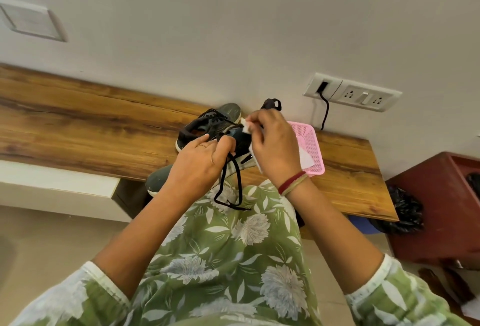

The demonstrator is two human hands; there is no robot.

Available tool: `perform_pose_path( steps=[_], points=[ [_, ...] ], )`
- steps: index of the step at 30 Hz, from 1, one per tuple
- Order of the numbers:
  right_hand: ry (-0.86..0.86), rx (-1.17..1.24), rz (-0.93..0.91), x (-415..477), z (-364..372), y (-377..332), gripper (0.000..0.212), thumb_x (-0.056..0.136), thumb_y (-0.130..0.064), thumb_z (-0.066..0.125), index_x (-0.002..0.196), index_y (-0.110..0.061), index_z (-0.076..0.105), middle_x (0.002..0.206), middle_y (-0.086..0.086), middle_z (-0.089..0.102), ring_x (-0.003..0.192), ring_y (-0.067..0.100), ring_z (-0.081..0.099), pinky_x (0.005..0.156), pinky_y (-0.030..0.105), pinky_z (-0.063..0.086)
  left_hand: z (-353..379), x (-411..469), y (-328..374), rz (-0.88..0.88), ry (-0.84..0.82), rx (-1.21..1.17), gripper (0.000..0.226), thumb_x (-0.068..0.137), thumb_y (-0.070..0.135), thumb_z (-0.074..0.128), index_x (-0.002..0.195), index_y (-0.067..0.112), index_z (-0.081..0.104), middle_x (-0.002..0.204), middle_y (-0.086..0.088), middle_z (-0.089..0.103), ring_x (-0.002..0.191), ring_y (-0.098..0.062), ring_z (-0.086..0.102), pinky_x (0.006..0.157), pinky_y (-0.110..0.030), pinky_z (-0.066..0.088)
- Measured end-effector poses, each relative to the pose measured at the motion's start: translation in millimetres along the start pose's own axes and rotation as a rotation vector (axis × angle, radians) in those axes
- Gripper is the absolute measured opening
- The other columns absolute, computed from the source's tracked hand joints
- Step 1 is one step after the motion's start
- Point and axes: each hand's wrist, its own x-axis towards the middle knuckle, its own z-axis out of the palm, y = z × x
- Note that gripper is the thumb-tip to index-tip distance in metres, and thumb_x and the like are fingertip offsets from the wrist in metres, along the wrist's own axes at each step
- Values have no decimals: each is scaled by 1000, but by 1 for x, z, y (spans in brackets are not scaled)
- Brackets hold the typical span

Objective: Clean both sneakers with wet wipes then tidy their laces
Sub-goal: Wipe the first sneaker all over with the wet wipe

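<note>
Two dark grey sneakers with black laces are in view. One sneaker (207, 125) rests on the wooden shelf (91, 128). The other sneaker (161, 177) is held up in front of it, its toe pointing down toward me. My left hand (197, 167) pinches this sneaker's black lace (231, 190), whose loose ends hang down over my lap. My right hand (275, 144) pinches a white wet wipe (246, 126) around the lace near the shoe's top. Much of the held sneaker is hidden behind both hands.
A pink mesh basket (311, 144) with a white wipe (306, 158) in it sits on the shelf right of my hands. A wall socket (353, 92) with a black cable lies behind. A red-brown cabinet (436, 209) and a black bin bag (405, 211) stand at right.
</note>
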Motion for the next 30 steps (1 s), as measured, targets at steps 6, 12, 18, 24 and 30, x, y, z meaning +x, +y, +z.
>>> perform_pose_path(
  steps=[6, 12, 18, 24, 30],
  points=[
    [27, -69, -1, 1, -1, 3, 13, 93, -18, 52, 99, -13, 63, 100, 5, 60, 80, 20, 59, 61, 31, 45, 4, -5, 0, 10, 20, 104, 19, 92, 3, 30, 98, 13, 44, 70, -1, 69, 117, -31, 58, 111, -56, 12],
    [-95, -156, -48, 3, 2, 14, 15, 95, -18, 50, 102, -12, 61, 103, 4, 57, 79, 15, 56, 67, 29, 48, 6, -7, -3, 48, -31, 92, 20, 91, 3, 26, 96, 14, 42, 76, 0, 70, 120, -30, 56, 110, -58, 15],
    [74, 462, 287, 30, -28, 42, 9, 89, -11, 61, 87, -19, 63, 88, -10, 62, 86, 10, 58, 76, 27, 50, 5, -3, -9, -18, -21, 22, 29, 87, -2, 58, 96, 17, 39, 86, 1, 71, 119, -30, 57, 111, -58, 18],
    [23, 168, 47, -3, -4, 11, 8, 92, -13, 54, 95, -11, 61, 94, 0, 58, 82, 9, 50, 70, 22, 39, 1, 6, -5, 74, 33, 35, 19, 90, 0, 28, 95, 15, 40, 82, -2, 71, 122, -28, 53, 112, -50, 15],
    [45, -128, -289, -12, 1, 17, 20, 95, -20, 47, 97, -7, 62, 99, 7, 60, 66, 17, 59, 51, 25, 49, 0, -4, -7, -11, 40, -46, 12, 90, 8, 30, 95, 17, 38, 86, -3, 71, 115, -26, 60, 107, -43, 25]
  ],
)
